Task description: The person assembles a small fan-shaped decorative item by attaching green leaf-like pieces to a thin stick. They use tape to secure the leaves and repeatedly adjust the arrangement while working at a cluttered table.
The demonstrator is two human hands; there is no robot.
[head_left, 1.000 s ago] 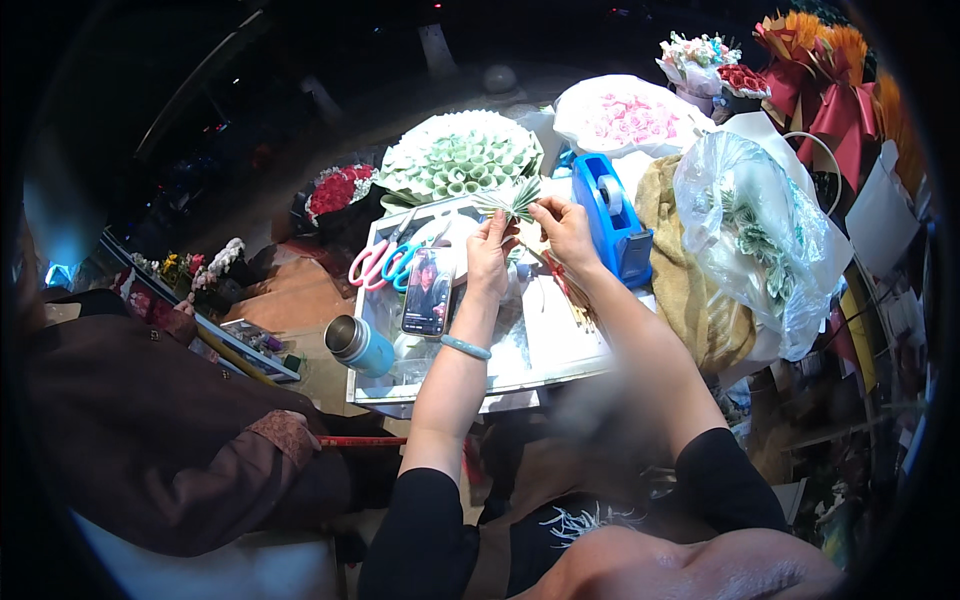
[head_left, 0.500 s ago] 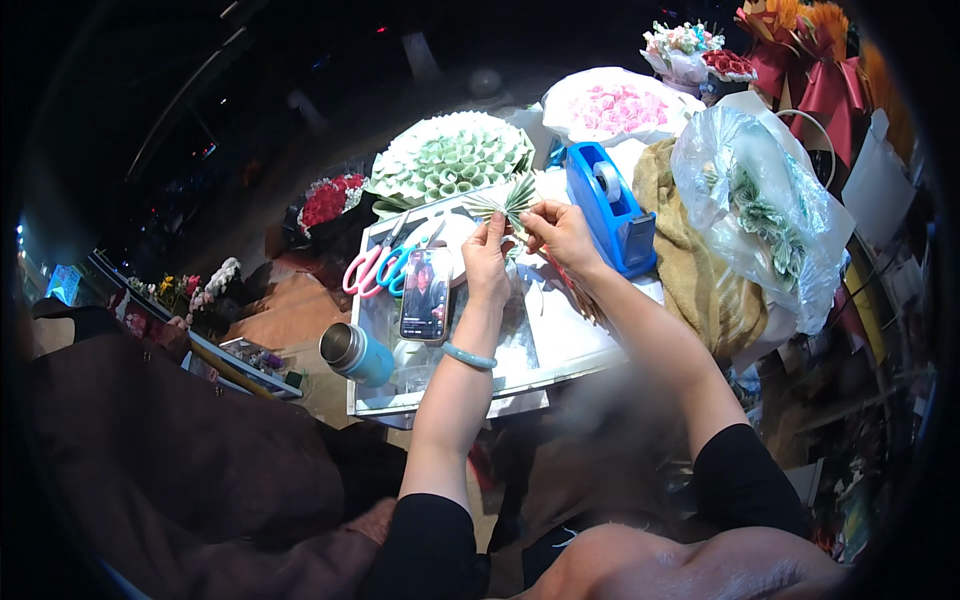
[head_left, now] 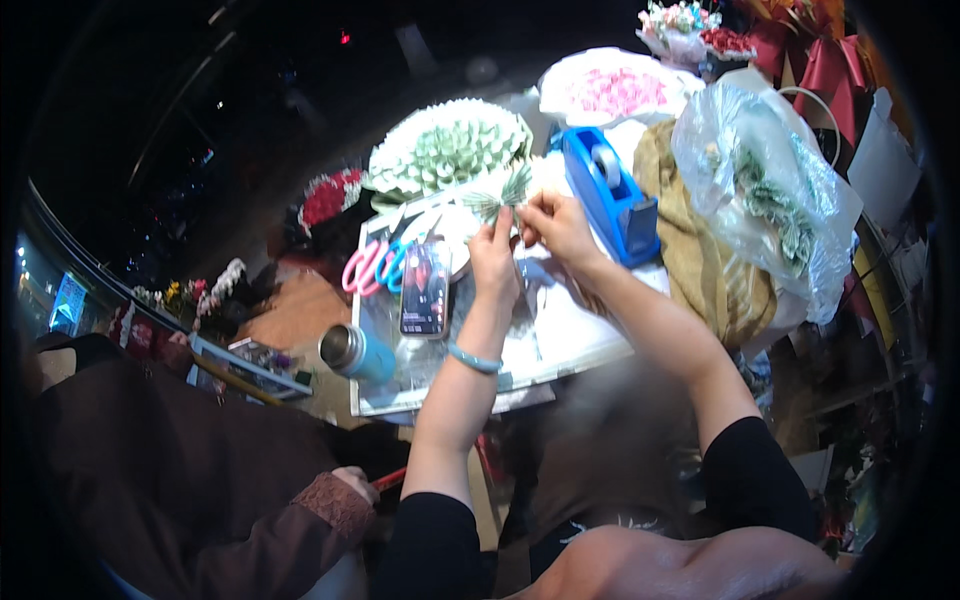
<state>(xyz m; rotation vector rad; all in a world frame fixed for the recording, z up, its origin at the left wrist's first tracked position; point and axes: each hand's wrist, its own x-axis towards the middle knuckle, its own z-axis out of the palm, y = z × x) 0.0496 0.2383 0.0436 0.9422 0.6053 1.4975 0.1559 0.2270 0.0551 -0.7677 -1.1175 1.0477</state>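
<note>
Over the table, both hands hold a small pleated fan of pale green paper [head_left: 497,202], perhaps a folded banknote. My left hand [head_left: 494,258] pinches its lower part, thumb pointing up. Close on the right, my right hand [head_left: 562,228] has its fingertips pressed together at the fan's base. A jade-coloured bangle [head_left: 474,358] circles my left wrist. Just left of that hand lies a phone [head_left: 425,290] with a lit screen, beside pink-handled scissors [head_left: 366,268] and blue-handled scissors [head_left: 393,268]. To the right of my right hand stands a blue tape dispenser [head_left: 610,200].
Behind my hands stand a bouquet of rolled pale green paper [head_left: 450,150] and a pink bouquet [head_left: 620,90]. A blue flask [head_left: 370,356] stands at the table's near left. A brown cloth [head_left: 680,240] and plastic-wrapped greenery [head_left: 765,205] fill the right. Another person's sleeve [head_left: 330,510] is close at left.
The fan tilts differently between my fingers, and both hands have shifted slightly. At the lower left, the other person's hand has come into view with a thin red object.
</note>
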